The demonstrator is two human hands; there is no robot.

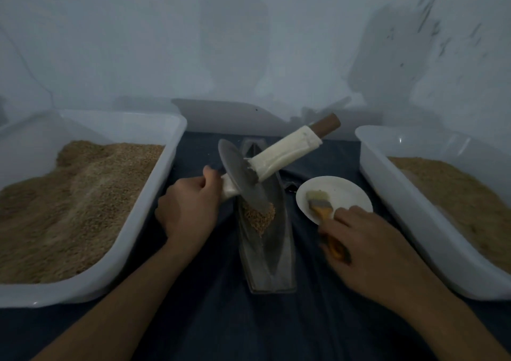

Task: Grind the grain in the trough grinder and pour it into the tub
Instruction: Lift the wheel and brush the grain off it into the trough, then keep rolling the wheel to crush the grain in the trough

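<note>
Centrally, tan grain heaped under tilted wheel

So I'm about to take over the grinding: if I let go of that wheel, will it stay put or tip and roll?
It would probably tip: the grinding wheel is a thin disc already leaning in the narrow trough, with only the left hand on its wrapped handle. It may also roll along the trough. Being metal, it likely feels heavy.

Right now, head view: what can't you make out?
- Right hand: motion-blurred over the brush handle, so its grip is unclear.
- Trough grinder: the wheel hides the trough's middle.
- Left tub and right tub: cut off by the frame edges.
</note>
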